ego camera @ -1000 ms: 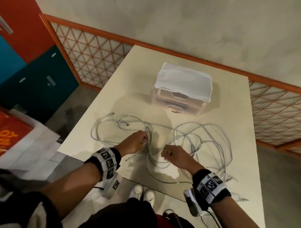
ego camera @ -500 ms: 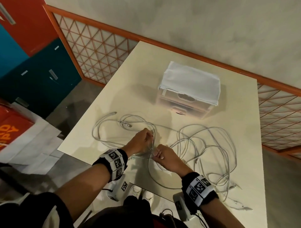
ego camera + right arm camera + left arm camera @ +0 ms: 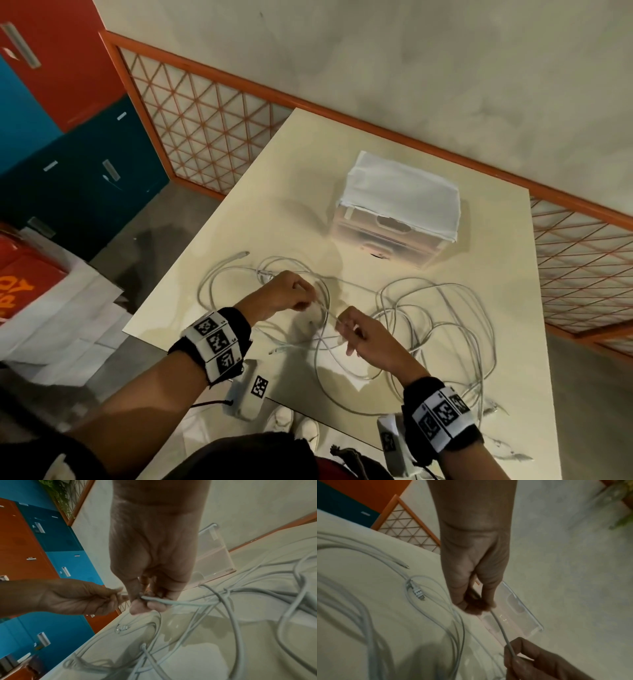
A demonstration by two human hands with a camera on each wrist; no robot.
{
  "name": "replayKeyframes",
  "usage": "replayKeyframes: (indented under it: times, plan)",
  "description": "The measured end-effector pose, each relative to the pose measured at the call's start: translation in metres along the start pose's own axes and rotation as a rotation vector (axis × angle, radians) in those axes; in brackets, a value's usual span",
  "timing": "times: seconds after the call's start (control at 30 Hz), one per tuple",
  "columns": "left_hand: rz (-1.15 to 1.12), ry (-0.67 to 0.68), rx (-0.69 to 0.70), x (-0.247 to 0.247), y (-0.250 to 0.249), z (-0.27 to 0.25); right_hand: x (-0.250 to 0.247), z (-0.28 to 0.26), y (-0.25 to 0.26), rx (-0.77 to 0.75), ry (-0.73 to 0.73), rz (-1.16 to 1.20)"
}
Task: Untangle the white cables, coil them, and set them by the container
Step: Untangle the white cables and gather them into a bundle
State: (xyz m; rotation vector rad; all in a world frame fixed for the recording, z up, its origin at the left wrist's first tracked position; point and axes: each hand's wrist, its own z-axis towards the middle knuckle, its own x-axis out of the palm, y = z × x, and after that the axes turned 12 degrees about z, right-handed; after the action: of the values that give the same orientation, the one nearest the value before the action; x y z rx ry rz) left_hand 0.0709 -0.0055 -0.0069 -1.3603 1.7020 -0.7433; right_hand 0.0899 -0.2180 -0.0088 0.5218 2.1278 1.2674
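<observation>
While the white cables lie in a loose tangle of overlapping loops on the near half of the bench, one short strand runs taut between the two hands above the surface. Left hand: fingers curled, thumb and fingertips pinching that strand. Right hand: fingers pressed together on the same strand, just beside the left, with more cable trailing from it into the main pile on the right. Two plug ends rest on the bench left of the hands, one of them lying inside a small loop. Container, clear plastic with a white cloth over its top, stands farther back on the bench, apart from the cables. Lattice railing behind the bench; red and blue lockers to the left.
</observation>
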Motion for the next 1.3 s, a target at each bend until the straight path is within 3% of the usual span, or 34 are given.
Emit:
replayKeyframes:
  times: [0.07, 0.2, 0.37, 0.43, 0.5, 0.57, 0.73, 0.8, 0.87, 0.97, 1.1, 1.2, 1.3]
  plan:
    - [-0.23, -0.04, 0.093, -0.007, -0.007, -0.004, 0.001, 0.0, 0.007, -0.014, -0.025, 0.046]
    - [-0.284, -0.173, 0.248, -0.017, -0.028, -0.006, -0.004, 0.001, 0.009, -0.029, 0.037, 0.041]
    - [-0.643, -0.426, 0.353, -0.044, -0.054, -0.005, -0.045, -0.01, -0.018, -0.009, -0.018, -0.049]
    - [-0.618, -0.555, 0.369, -0.056, -0.057, -0.005, -0.067, -0.018, -0.035, 0.013, -0.06, -0.149]
    - [-0.433, -0.604, 0.395, -0.062, -0.054, -0.004, -0.082, -0.025, -0.042, 0.038, -0.118, -0.21]
    - [-0.168, -0.53, 0.445, -0.054, -0.052, -0.006, -0.088, -0.025, -0.033, -0.011, -0.145, -0.266]
    - [0.467, -0.134, 0.582, 0.01, -0.051, -0.005, -0.073, -0.007, 0.018, -0.169, -0.109, -0.36]
    - [0.584, -0.039, 0.583, 0.029, -0.05, -0.001, -0.07, -0.004, 0.036, -0.193, -0.145, -0.395]
    - [0.609, -0.039, 0.577, 0.035, -0.051, 0.003, -0.068, -0.003, 0.048, -0.206, -0.166, -0.357]
    - [0.549, -0.157, 0.675, 0.03, -0.054, 0.005, -0.071, -0.006, 0.043, -0.184, -0.163, -0.312]
    - [0.366, -0.482, 0.746, 0.008, -0.067, -0.001, -0.092, -0.016, -0.001, 0.029, -0.066, -0.356]
    - [0.338, -0.707, 0.722, -0.007, -0.074, -0.002, -0.106, -0.027, -0.026, 0.102, -0.082, -0.324]
    - [0.305, -0.882, 0.634, -0.013, -0.071, 0.001, -0.116, -0.034, -0.041, 0.038, -0.192, -0.299]
